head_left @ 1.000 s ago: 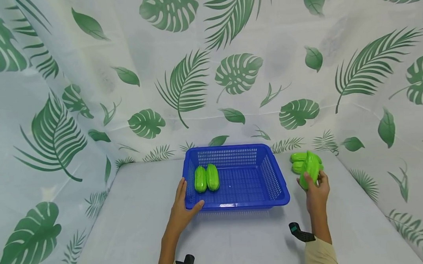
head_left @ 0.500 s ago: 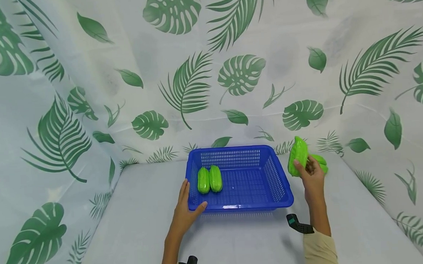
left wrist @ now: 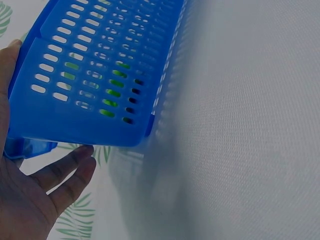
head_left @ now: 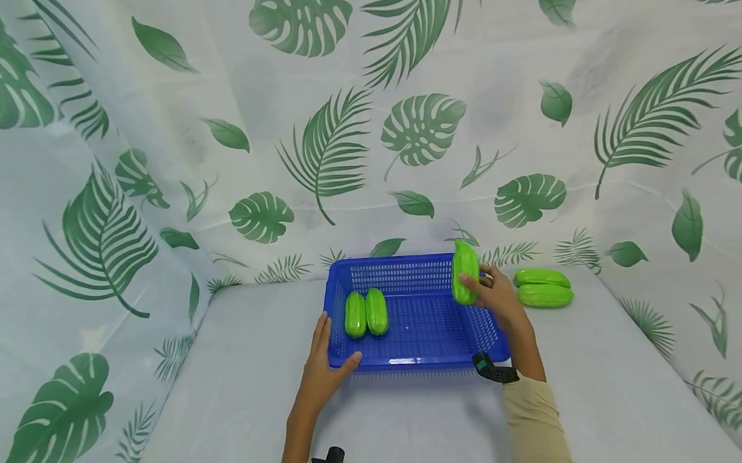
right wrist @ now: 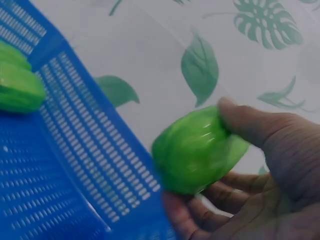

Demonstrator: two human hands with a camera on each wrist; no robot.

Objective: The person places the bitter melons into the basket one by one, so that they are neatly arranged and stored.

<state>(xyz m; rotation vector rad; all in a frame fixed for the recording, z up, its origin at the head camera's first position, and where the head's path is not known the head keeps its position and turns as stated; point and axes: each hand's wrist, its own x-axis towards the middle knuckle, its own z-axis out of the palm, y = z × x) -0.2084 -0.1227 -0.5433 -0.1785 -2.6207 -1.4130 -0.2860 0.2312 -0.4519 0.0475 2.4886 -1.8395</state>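
My right hand holds a glossy bright green, ribbed, elongated fruit upright over the right side of a blue plastic basket. In the right wrist view, the thumb presses one side of the fruit and the fingers curl under the other. My left hand rests at the basket's front left corner, its fingers straight along the left side and its thumb at the front rim. Inside the basket, a green fruit and another green fruit lie side by side at the left.
Two more matching fruits, a rear one and a front one, lie on the white table right of the basket. A leaf-printed cloth hangs behind and along the sides.
My right hand has lifted the fruit from beside the others on the right and carried it left over the basket. The left hand keeps its place at the corner.
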